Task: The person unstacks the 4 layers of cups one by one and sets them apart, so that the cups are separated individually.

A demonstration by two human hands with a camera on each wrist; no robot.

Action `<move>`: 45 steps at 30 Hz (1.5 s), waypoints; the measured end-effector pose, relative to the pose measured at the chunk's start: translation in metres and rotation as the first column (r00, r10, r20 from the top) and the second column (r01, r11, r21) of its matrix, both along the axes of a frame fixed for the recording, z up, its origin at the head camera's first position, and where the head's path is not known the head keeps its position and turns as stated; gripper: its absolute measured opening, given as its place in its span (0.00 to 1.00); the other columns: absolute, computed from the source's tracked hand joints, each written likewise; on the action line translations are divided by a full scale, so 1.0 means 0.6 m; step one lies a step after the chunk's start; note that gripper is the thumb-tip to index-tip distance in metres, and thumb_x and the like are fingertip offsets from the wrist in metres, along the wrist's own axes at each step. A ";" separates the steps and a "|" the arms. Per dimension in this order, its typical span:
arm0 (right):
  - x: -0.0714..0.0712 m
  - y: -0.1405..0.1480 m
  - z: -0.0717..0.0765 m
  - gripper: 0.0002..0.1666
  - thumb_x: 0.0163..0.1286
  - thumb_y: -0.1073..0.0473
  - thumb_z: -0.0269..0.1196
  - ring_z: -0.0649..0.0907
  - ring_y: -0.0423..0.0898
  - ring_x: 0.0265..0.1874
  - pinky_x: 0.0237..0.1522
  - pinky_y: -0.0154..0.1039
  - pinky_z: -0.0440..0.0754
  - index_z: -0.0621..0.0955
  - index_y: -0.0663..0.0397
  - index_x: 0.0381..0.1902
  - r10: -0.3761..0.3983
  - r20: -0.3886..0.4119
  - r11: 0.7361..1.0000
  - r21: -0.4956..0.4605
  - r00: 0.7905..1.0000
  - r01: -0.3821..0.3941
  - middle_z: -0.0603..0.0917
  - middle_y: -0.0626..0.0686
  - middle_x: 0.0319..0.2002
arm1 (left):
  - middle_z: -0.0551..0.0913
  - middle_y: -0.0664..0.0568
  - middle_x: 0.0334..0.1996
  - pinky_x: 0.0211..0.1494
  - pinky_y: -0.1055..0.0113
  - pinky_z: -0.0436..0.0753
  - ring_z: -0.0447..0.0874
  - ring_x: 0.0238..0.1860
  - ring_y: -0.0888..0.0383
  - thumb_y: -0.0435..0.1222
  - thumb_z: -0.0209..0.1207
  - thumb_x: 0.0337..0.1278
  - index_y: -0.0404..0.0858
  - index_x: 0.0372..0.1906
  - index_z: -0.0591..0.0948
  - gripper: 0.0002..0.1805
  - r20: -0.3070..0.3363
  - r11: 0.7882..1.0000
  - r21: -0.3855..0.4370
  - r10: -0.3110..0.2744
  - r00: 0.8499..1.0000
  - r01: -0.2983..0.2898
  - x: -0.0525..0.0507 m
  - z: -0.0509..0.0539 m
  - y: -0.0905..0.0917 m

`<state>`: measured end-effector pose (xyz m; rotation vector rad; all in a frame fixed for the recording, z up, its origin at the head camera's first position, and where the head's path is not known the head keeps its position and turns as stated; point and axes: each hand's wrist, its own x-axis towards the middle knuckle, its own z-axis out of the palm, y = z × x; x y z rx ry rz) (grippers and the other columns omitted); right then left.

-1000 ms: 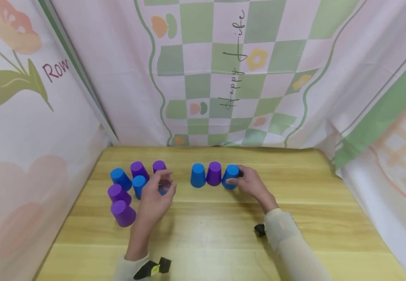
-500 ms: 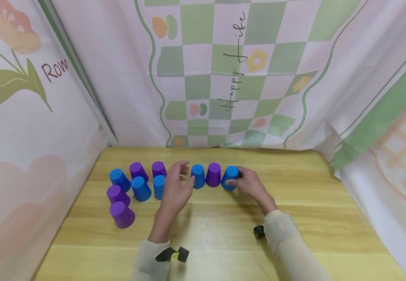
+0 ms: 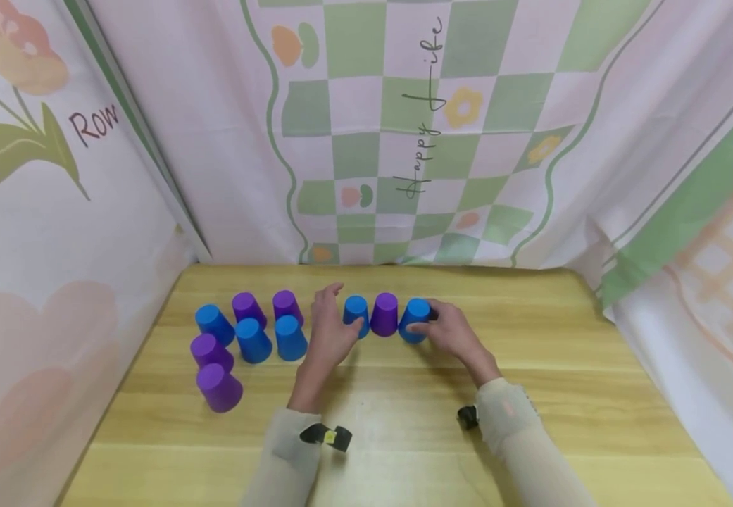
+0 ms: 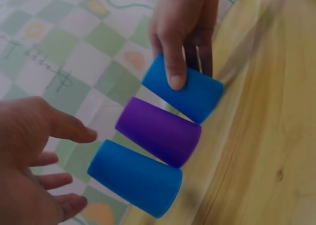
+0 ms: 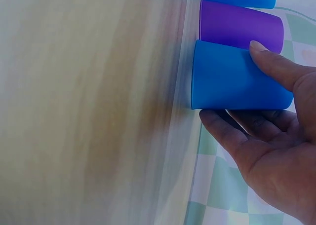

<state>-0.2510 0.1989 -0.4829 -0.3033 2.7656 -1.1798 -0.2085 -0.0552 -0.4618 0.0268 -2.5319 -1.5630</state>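
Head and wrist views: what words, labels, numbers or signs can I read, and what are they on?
"Happy Life": checked cloth at the back.
"ROW": cloth on the left.
Left wrist view: checked cloth's lettering, too blurred to read.
Yellow patch at left sleeve: too small to tell.
Cups: no text visible.

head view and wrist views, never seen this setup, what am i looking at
No machine: each grip is a person's bare hand. The head view comes from a head-worn camera, each wrist view from one worn on that wrist. On the wooden table stand ten upside-down blue and purple cups: seven grouped at left, three in a row. The right grip holds the row's right-end blue cup; the left grip is beside the left-end blue cup, holding nothing.
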 end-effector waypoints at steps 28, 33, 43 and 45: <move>0.003 -0.003 0.002 0.35 0.68 0.50 0.74 0.83 0.64 0.62 0.64 0.61 0.83 0.79 0.62 0.67 -0.017 0.016 1.000 -0.009 1.000 0.017 0.85 0.65 0.61 | 0.68 0.34 0.76 0.80 0.43 0.69 0.67 0.77 0.38 0.26 0.66 0.65 0.32 0.79 0.64 0.40 0.113 0.996 -0.063 -0.049 0.992 0.056 -0.036 -0.032 0.034; 0.004 -0.004 0.003 0.34 0.68 0.50 0.74 0.84 0.63 0.61 0.62 0.59 0.84 0.80 0.61 0.66 -0.020 0.032 1.000 -0.011 0.999 0.020 0.86 0.65 0.60 | 0.72 0.34 0.73 0.79 0.42 0.70 0.70 0.75 0.38 0.26 0.65 0.66 0.31 0.76 0.66 0.36 0.086 1.000 -0.017 -0.017 0.996 0.019 -0.033 -0.040 0.031; 0.005 -0.002 0.004 0.33 0.68 0.50 0.74 0.84 0.62 0.60 0.60 0.58 0.85 0.80 0.61 0.65 -0.016 0.027 1.000 -0.007 1.000 0.016 0.86 0.64 0.59 | 0.78 0.37 0.67 0.76 0.41 0.74 0.75 0.71 0.39 0.28 0.67 0.65 0.33 0.70 0.71 0.31 0.079 0.999 0.034 0.017 0.997 -0.019 -0.032 -0.049 0.027; 0.004 -0.002 0.004 0.33 0.68 0.50 0.74 0.84 0.62 0.59 0.59 0.58 0.85 0.80 0.61 0.65 -0.013 0.025 1.000 -0.005 1.000 0.013 0.86 0.64 0.59 | 0.80 0.37 0.66 0.75 0.42 0.75 0.76 0.71 0.40 0.28 0.68 0.65 0.33 0.69 0.72 0.29 0.068 0.999 0.037 0.017 0.998 -0.019 -0.031 -0.049 0.026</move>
